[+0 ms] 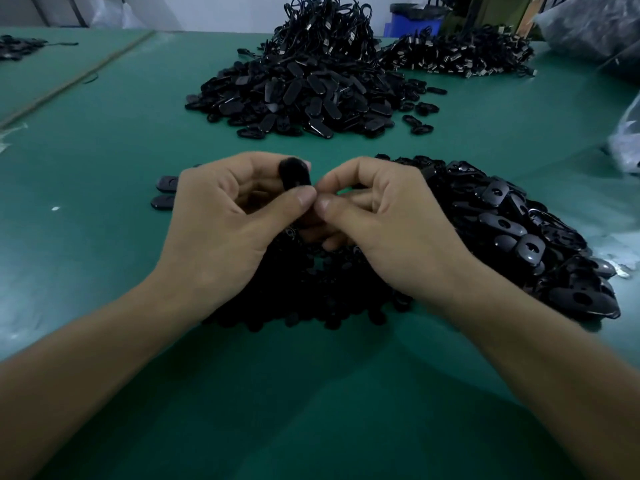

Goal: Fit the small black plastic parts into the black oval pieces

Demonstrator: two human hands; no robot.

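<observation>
My left hand (221, 216) grips a black oval piece (294, 173) upright between thumb and curled fingers, above the green table. My right hand (384, 220) meets it from the right, thumb and forefinger pinched together against the oval piece's lower edge; whatever small part they hold is hidden by the fingertips. Under both hands lies a low heap of small black plastic parts (311, 292). A pile of black oval pieces with holes (519, 237) spreads to the right of my right hand.
Two oval pieces (164, 192) lie flat left of my left hand. A big heap of oval pieces and looped cords (304, 84) stands at the back centre, with another cord pile (460, 53) behind it. Plastic bags (623, 140) sit at the right edge.
</observation>
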